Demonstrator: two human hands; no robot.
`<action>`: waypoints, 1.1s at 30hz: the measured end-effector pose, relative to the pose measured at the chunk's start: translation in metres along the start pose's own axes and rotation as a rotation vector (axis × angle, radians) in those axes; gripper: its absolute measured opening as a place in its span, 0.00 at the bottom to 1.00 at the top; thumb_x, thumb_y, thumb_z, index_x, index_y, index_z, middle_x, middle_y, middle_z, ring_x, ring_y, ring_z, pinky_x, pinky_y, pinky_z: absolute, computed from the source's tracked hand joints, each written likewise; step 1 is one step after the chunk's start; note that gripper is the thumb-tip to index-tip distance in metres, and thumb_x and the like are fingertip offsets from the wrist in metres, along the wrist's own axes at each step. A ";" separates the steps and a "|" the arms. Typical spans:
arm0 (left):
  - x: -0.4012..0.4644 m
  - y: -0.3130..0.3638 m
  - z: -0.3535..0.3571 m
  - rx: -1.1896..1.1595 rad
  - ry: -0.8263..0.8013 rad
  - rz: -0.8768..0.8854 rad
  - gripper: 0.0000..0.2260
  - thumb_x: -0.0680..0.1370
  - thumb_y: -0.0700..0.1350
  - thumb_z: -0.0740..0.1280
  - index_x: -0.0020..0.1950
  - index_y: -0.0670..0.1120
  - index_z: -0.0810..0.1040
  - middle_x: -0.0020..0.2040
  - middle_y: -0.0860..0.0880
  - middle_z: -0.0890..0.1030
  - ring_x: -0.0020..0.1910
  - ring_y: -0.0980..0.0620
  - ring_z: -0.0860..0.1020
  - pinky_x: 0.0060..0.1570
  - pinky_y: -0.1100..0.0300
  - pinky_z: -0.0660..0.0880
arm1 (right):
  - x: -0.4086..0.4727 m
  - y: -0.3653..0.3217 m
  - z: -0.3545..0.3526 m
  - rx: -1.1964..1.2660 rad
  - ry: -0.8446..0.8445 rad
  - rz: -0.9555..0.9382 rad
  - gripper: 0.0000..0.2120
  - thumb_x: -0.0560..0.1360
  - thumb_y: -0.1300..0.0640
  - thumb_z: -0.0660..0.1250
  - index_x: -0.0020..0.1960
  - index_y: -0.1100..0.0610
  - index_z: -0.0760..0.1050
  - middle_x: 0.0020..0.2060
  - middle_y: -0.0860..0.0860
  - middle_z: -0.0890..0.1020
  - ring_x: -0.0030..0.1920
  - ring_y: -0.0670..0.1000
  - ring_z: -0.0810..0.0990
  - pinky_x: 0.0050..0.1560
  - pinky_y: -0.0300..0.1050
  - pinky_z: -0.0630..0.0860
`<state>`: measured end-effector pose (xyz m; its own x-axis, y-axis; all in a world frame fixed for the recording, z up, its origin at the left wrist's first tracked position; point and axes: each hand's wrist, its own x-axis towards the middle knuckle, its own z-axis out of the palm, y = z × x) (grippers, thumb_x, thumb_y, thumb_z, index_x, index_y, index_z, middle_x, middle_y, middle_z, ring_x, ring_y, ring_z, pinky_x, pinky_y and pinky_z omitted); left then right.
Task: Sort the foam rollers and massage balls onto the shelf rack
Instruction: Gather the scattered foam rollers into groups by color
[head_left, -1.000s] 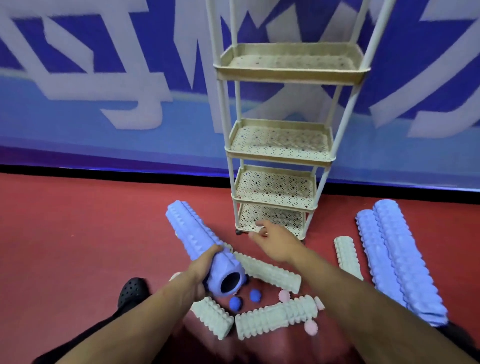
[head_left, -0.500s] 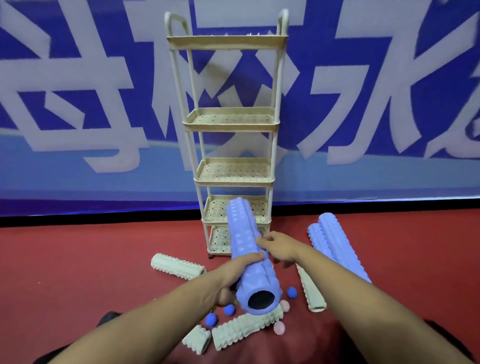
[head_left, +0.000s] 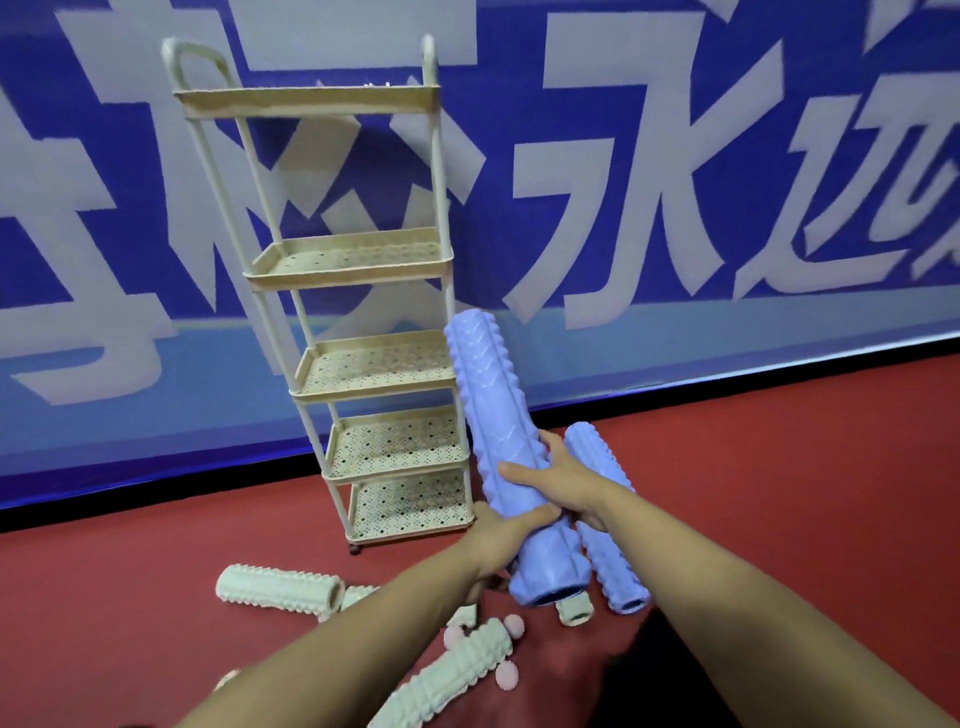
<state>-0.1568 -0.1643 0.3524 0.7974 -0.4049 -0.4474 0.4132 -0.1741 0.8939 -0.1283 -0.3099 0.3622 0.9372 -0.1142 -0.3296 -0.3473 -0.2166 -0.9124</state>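
Both hands hold a long purple foam roller (head_left: 498, 415), raised and tilted, its far end up beside the rack's third tier. My left hand (head_left: 501, 535) grips it low from the left; my right hand (head_left: 563, 483) wraps it from the right. The cream five-tier shelf rack (head_left: 363, 280) stands just to the left, all its tiers bare. A second purple roller (head_left: 613, 561) lies on the floor behind my right hand. Mint rollers (head_left: 278, 590) (head_left: 457, 670) and pink spiky massage balls (head_left: 511, 626) lie on the red floor below.
A blue banner wall with large white characters (head_left: 623, 156) runs behind the rack. Another small mint roller end (head_left: 574, 613) shows under the held roller. Red floor spreads to the right and left.
The purple roller has risen and tipped more upright next to the rack. My right hand has closed around it, so both hands grip it. The view shifted, putting the rack further left.
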 end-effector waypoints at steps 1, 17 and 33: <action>0.015 -0.005 0.008 -0.012 -0.002 0.004 0.42 0.62 0.62 0.80 0.69 0.44 0.72 0.60 0.43 0.83 0.55 0.43 0.84 0.58 0.39 0.80 | 0.011 0.010 -0.009 0.002 0.022 0.007 0.42 0.72 0.51 0.78 0.77 0.52 0.58 0.69 0.54 0.75 0.65 0.55 0.78 0.67 0.54 0.75; 0.262 -0.173 -0.023 0.051 0.230 -0.329 0.10 0.81 0.50 0.68 0.53 0.44 0.75 0.38 0.46 0.73 0.36 0.49 0.71 0.32 0.59 0.64 | 0.204 0.257 -0.064 0.091 -0.117 0.565 0.15 0.69 0.42 0.78 0.51 0.43 0.77 0.41 0.49 0.83 0.40 0.50 0.84 0.44 0.52 0.80; 0.338 -0.269 -0.048 0.005 0.321 -0.434 0.06 0.82 0.47 0.67 0.56 0.46 0.77 0.37 0.48 0.75 0.31 0.52 0.71 0.30 0.61 0.68 | 0.288 0.373 -0.036 -0.053 0.031 0.442 0.28 0.62 0.43 0.82 0.55 0.49 0.72 0.50 0.49 0.82 0.43 0.39 0.84 0.43 0.37 0.80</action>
<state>0.0224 -0.2114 -0.0405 0.6484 -0.0002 -0.7613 0.7332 -0.2690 0.6246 0.0109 -0.4583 -0.0639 0.6975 -0.2358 -0.6767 -0.7160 -0.1896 -0.6719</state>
